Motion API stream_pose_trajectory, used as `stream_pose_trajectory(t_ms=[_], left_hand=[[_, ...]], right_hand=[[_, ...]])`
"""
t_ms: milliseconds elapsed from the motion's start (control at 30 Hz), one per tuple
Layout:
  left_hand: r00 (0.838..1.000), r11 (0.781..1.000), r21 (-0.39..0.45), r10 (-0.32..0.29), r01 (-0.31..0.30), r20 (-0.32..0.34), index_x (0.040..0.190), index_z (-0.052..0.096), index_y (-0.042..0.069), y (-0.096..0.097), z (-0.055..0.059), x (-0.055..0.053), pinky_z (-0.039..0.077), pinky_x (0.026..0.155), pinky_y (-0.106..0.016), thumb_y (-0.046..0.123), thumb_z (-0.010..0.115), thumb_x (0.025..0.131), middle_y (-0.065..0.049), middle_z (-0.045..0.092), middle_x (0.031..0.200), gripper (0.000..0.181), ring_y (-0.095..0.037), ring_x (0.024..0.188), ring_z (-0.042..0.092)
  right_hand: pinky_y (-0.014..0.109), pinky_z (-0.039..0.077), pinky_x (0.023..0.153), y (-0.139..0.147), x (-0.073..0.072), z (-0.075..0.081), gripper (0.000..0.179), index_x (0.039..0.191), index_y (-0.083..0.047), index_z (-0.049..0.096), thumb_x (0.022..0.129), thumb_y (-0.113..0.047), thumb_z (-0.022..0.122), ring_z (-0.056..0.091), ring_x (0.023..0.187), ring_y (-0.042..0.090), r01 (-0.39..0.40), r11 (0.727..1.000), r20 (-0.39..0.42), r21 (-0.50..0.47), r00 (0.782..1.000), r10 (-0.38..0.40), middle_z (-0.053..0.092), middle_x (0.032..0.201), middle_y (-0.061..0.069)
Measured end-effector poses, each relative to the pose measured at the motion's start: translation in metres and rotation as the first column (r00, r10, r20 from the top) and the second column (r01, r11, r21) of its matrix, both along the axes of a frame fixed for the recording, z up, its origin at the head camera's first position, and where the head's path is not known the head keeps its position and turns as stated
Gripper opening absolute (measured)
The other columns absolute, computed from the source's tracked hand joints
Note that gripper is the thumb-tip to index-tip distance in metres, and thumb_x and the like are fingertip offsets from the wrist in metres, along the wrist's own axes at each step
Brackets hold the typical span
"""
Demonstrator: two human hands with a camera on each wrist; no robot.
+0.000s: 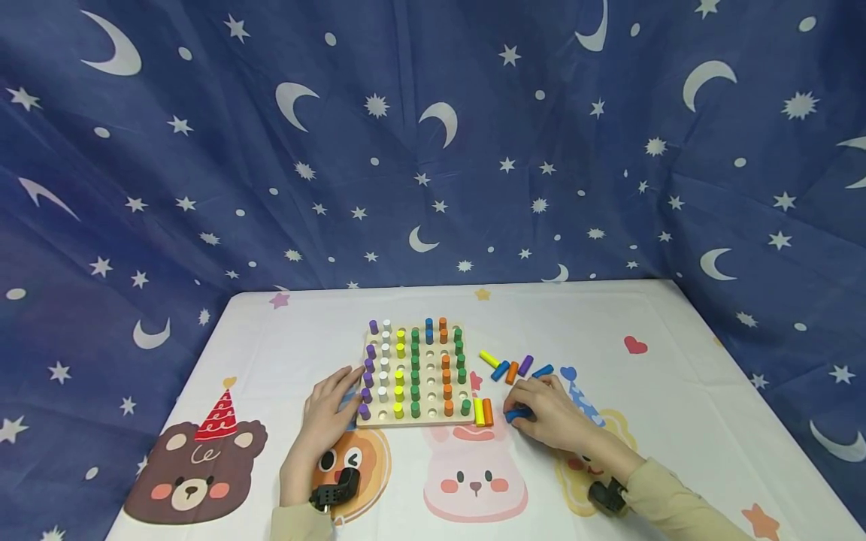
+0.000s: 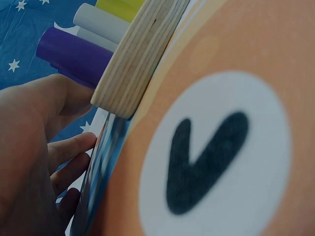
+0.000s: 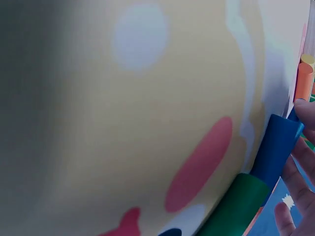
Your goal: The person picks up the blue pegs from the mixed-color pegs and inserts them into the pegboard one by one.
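A wooden peg board lies on the table, holding rows of purple, white, yellow, green, blue and orange pegs. My left hand rests against its left edge, fingers loosely extended. In the left wrist view, that hand is right by the board's corner, near a purple peg. To the right of the board, my right hand pinches a blue peg low over the cloth. In the right wrist view, a blue peg and a green peg lie beside the fingers.
Loose yellow, orange, purple and blue pegs lie beyond my right hand. Yellow and orange pegs lie side by side against the board's right edge. A star-patterned blue curtain hangs behind the table.
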State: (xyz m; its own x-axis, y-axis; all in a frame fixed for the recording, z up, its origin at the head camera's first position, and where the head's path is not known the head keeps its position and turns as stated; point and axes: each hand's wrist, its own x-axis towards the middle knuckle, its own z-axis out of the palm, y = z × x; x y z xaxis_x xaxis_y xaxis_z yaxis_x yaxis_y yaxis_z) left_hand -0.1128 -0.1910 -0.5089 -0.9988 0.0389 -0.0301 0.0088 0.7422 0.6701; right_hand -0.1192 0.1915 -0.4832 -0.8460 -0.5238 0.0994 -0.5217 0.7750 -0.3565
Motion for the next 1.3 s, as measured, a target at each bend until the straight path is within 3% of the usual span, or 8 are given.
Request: stream_pose_trajectory(t_ms=[200, 433, 833, 1300], left_hand=[[1.0, 1.0, 0.0, 0.001, -0.001, -0.006, 0.146, 0.042, 0.023, 0.0, 0.001, 0.0, 0.013, 0.114, -0.058, 0.029, 0.052, 0.098, -0.01, 0.033, 0.155, 0.049, -0.033, 0.143, 0.021], [0.999, 1.0, 0.0, -0.003, 0.003, -0.034, 0.145, 0.043, 0.023, 0.001, 0.001, 0.002, 0.015, 0.113, -0.06, 0.027, 0.053, 0.097, -0.011, 0.035, 0.154, 0.049, -0.035, 0.142, 0.024], [1.0, 1.0, -0.009, -0.004, 0.003, -0.025, 0.146, 0.043, 0.023, 0.001, 0.002, 0.002, 0.015, 0.113, -0.06, 0.028, 0.053, 0.098, -0.011, 0.035, 0.154, 0.049, -0.034, 0.142, 0.024], [1.0, 1.0, -0.007, -0.002, 0.001, -0.024, 0.145, 0.043, 0.023, 0.001, 0.002, 0.002, 0.015, 0.112, -0.06, 0.028, 0.053, 0.098, -0.011, 0.035, 0.154, 0.049, -0.034, 0.142, 0.024]], right_hand=[[0.045, 0.031, 0.098, -0.002, -0.001, 0.0, 0.018, 0.09, -0.025, 0.068, 0.077, -0.022, 0.079, 0.057, 0.096, 0.01, 0.008, 1.0, 0.012, -0.019, 1.0, -0.008, 0.064, 0.093, -0.014], [0.044, 0.033, 0.094, -0.003, -0.004, 0.004, 0.02, 0.091, -0.023, 0.066, 0.076, -0.019, 0.08, 0.057, 0.091, 0.011, 0.003, 0.996, -0.038, -0.091, 0.999, -0.007, 0.065, 0.088, -0.014], [0.042, 0.032, 0.092, -0.007, -0.011, 0.008, 0.018, 0.09, -0.021, 0.067, 0.078, -0.014, 0.079, 0.057, 0.081, 0.009, 0.067, 0.978, 0.03, -0.196, 0.998, -0.063, 0.063, 0.082, -0.015], [0.039, 0.029, 0.089, -0.017, -0.021, 0.016, 0.019, 0.094, -0.019, 0.066, 0.08, -0.011, 0.076, 0.059, 0.078, 0.011, 0.044, 0.957, 0.029, -0.287, 0.999, -0.037, 0.063, 0.081, -0.016]])
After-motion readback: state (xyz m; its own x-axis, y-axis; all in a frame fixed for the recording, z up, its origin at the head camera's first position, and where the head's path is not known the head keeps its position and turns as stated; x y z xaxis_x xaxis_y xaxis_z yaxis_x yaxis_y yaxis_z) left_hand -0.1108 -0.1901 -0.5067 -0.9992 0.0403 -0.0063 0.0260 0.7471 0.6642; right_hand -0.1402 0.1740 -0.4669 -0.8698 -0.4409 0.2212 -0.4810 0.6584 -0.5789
